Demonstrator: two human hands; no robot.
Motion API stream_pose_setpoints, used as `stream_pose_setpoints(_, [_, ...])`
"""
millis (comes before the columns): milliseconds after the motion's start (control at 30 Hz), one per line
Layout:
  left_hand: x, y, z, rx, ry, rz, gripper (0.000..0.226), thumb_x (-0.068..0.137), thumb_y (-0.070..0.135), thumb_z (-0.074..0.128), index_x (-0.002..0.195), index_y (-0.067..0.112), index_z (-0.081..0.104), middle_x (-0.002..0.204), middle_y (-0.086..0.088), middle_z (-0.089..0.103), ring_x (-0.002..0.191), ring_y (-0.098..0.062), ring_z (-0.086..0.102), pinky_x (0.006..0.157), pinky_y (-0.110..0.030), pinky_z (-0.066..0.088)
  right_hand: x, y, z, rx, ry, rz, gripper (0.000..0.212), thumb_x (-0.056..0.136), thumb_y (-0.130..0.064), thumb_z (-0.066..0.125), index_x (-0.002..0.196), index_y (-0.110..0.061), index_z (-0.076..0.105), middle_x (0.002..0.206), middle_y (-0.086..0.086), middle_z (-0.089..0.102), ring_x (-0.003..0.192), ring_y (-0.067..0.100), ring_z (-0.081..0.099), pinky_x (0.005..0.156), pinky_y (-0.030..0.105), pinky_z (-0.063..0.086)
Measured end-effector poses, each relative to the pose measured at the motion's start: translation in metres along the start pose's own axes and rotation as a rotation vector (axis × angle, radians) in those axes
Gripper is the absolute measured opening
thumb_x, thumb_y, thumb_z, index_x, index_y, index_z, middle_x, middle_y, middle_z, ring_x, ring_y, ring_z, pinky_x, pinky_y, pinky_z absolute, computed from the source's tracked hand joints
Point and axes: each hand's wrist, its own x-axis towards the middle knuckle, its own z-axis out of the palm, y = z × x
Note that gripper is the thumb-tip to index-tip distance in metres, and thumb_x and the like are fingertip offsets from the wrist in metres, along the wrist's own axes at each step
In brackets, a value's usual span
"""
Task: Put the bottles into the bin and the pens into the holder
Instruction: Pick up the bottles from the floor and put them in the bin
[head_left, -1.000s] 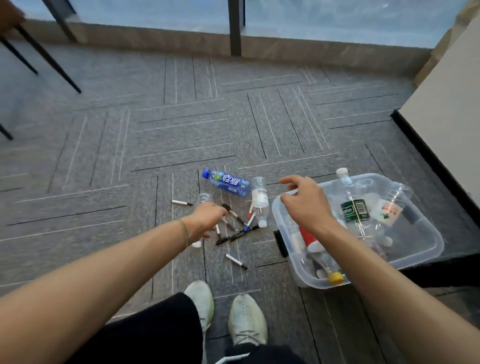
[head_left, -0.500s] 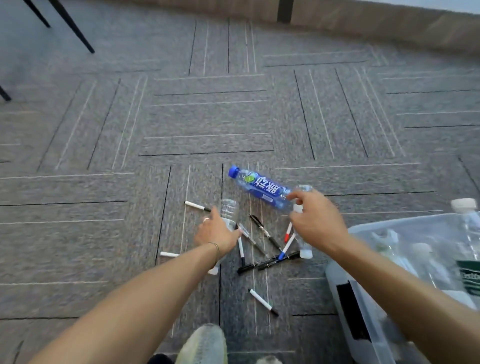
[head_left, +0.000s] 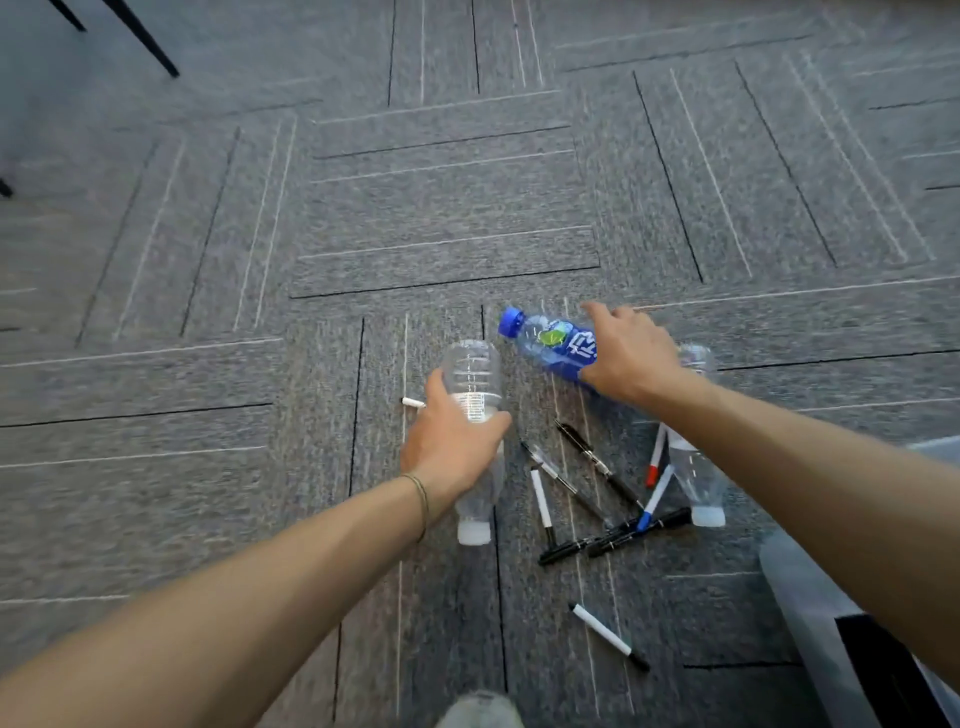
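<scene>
My left hand (head_left: 452, 441) is wrapped around a clear empty bottle (head_left: 475, 379) with a white cap, lying on the grey carpet. My right hand (head_left: 631, 353) grips a blue-labelled bottle (head_left: 550, 340) with a blue cap. A third clear bottle (head_left: 696, 483) lies under my right forearm, cap toward me. Several pens and markers (head_left: 587, 467) are scattered between my arms; one white marker (head_left: 608, 636) lies nearer to me, another (head_left: 413, 402) pokes out beside my left hand. The clear plastic bin (head_left: 810, 597) shows only a corner at the lower right. No pen holder is visible.
Black chair legs (head_left: 140, 39) stand at the far upper left. The toe of my shoe (head_left: 478, 712) shows at the bottom edge. Grey patterned carpet tiles cover the floor all around.
The view has swung left and down, pushing the bin almost out of frame. My left hand closed on the clear bottle; my right hand reached forward and took the blue bottle.
</scene>
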Motion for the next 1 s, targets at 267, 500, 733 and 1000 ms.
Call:
stream_pose_setpoints(267, [-0.024, 0.007, -0.053, -0.224, -0.002, -0.005, 0.085, 0.090, 0.038, 0.075, 0.157, 0.026, 0.024, 0.097, 0.020, 0.055, 0.078, -0.004, 0.059, 0.057, -0.020, 0.041, -0.009, -0.021, 0.004, 0.065, -0.010, 0.054, 0.068, 0.084, -0.048, 0.072, 0.139, -0.021, 0.042, 0.118, 0.012, 0.065, 0.106, 0.035, 0.063, 0.080, 0.043, 0.053])
stream_pose_setpoints(500, [-0.097, 0.069, -0.052, -0.350, -0.052, 0.007, 0.092, 0.086, 0.036, 0.079, 0.158, 0.025, 0.024, 0.151, -0.007, 0.047, 0.126, -0.029, 0.053, 0.103, -0.042, 0.046, -0.135, -0.010, -0.109, 0.459, 0.117, 0.104, 0.088, 0.068, -0.045, 0.079, 0.146, -0.029, 0.041, 0.125, 0.007, 0.064, 0.113, 0.030, 0.063, 0.091, 0.042, 0.053])
stream_pose_setpoints(733, [-0.207, 0.176, -0.016, -0.465, -0.206, 0.077, 0.111, 0.062, 0.050, 0.085, 0.154, 0.029, 0.026, 0.142, -0.009, 0.055, 0.115, -0.029, 0.063, 0.093, -0.053, 0.057, -0.292, 0.119, -0.209, 0.567, 0.306, 0.288, 0.089, 0.069, -0.035, 0.085, 0.148, -0.031, 0.043, 0.122, 0.002, 0.069, 0.111, 0.025, 0.065, 0.090, 0.036, 0.052])
stream_pose_setpoints(1000, [-0.284, 0.232, 0.046, -0.375, -0.420, 0.145, 0.092, 0.062, 0.043, 0.084, 0.139, 0.023, 0.038, 0.116, -0.004, 0.069, 0.098, -0.021, 0.069, 0.082, -0.047, 0.059, -0.381, 0.241, -0.197, 0.541, 0.249, 0.643, 0.068, 0.070, -0.036, 0.085, 0.131, -0.029, 0.055, 0.113, 0.001, 0.069, 0.101, 0.026, 0.066, 0.083, 0.037, 0.051])
